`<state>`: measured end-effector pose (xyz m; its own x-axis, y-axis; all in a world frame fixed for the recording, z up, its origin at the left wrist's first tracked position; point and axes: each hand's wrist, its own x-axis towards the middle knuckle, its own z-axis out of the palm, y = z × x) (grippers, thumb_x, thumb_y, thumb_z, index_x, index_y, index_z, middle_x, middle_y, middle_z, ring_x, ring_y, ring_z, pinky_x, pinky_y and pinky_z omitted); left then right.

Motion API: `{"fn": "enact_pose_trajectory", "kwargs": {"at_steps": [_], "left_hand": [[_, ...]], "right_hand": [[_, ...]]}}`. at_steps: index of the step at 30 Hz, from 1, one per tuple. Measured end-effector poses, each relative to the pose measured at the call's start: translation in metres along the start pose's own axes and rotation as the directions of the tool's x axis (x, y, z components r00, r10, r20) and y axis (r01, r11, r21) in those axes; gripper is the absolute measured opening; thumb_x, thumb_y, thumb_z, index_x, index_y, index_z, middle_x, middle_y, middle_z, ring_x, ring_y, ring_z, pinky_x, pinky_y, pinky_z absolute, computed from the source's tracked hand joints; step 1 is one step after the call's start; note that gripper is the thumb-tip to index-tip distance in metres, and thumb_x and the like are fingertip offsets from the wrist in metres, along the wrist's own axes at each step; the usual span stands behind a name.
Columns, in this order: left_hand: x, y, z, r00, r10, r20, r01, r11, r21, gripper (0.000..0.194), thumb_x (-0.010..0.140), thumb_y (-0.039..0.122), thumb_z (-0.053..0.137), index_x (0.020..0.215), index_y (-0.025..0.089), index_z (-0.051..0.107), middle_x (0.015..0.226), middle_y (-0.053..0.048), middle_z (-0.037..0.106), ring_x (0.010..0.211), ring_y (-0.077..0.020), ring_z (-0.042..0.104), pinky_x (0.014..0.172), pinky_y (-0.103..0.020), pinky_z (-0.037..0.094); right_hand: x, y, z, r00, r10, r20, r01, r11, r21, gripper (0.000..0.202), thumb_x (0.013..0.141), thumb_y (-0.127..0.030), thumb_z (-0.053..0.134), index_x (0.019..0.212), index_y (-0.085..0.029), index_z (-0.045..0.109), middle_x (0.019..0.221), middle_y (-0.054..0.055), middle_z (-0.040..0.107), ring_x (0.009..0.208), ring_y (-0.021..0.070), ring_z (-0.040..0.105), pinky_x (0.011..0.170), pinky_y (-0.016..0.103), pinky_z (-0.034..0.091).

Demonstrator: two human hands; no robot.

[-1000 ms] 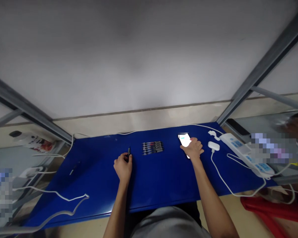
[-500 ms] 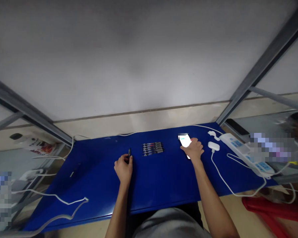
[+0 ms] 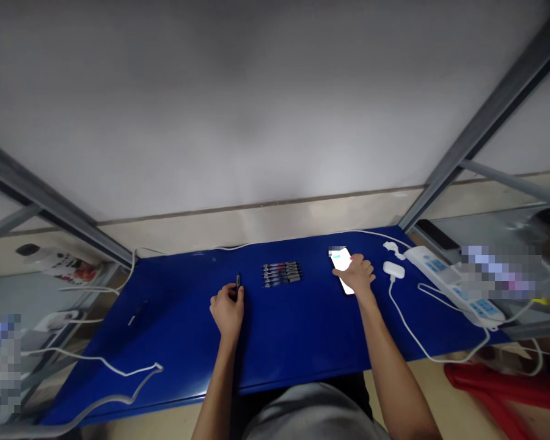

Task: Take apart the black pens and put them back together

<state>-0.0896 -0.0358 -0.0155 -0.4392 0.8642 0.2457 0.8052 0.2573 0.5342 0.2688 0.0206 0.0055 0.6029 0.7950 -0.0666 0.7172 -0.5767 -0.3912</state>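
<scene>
My left hand (image 3: 227, 311) is closed on a dark pen (image 3: 238, 280), its tip end sticking up beyond thumb and forefinger. To the right lies a row of several pens (image 3: 282, 275), side by side on the blue tabletop (image 3: 275, 342). A phone (image 3: 341, 260) with a bright white screen lies farther right. Over its right side is my right hand (image 3: 358, 275), thumb stretched across the screen and fingers apart. Whether that hand touches the phone I cannot tell.
A white power strip (image 3: 456, 287) and a white charger (image 3: 393, 270) with its cable are at the right. Another dark pen-like object (image 3: 138, 313) lies on the left side. A white cable (image 3: 132, 373) crosses the front left corner; a bottle (image 3: 59, 264) stands beyond.
My right hand has shifted slightly off the phone, so more of its lower screen shows. My left hand stays in place with the pen.
</scene>
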Motion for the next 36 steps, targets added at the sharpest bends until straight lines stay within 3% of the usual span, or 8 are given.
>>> {"fn": "enact_pose_trajectory", "kwargs": {"at_steps": [24, 30, 36], "left_hand": [[-0.0002, -0.0013, 0.0024, 1.000, -0.013, -0.004, 0.013, 1.000, -0.011, 0.028, 0.087, 0.042, 0.054, 0.103, 0.022, 0.066, 0.085, -0.005, 0.066, 0.087, -0.0256, 0.056, 0.079, -0.034, 0.037], [0.0001, -0.0026, 0.0026, 1.000, -0.006, -0.003, 0.006, 1.000, -0.010, 0.028, 0.087, 0.042, 0.055, 0.103, 0.021, 0.066, 0.086, -0.004, 0.067, 0.087, -0.0252, 0.055, 0.078, -0.033, 0.037], [0.0007, -0.0042, 0.0040, 1.000, 0.003, -0.010, -0.003, 1.000, -0.002, 0.028, 0.087, 0.042, 0.055, 0.103, 0.022, 0.066, 0.085, -0.003, 0.067, 0.086, -0.0249, 0.054, 0.076, -0.033, 0.036]], "right_hand": [[0.0005, 0.0027, -0.0001, 0.999, -0.034, -0.029, 0.034, 0.999, 0.001, 0.068, 0.059, -0.051, 0.075, 0.111, -0.022, 0.043, 0.118, 0.017, 0.048, 0.117, 0.0390, 0.046, 0.091, 0.049, 0.038], [0.0046, -0.0003, -0.0010, 0.999, -0.016, 0.046, 0.017, 1.000, -0.013, 0.071, 0.058, -0.049, 0.076, 0.113, -0.020, 0.041, 0.122, 0.018, 0.045, 0.120, 0.0387, 0.042, 0.093, 0.048, 0.037], [0.0039, -0.0014, -0.0011, 0.999, -0.017, 0.041, 0.018, 1.000, -0.015, 0.070, 0.060, -0.050, 0.074, 0.114, -0.020, 0.041, 0.123, 0.019, 0.043, 0.121, 0.0388, 0.041, 0.093, 0.048, 0.036]]}}
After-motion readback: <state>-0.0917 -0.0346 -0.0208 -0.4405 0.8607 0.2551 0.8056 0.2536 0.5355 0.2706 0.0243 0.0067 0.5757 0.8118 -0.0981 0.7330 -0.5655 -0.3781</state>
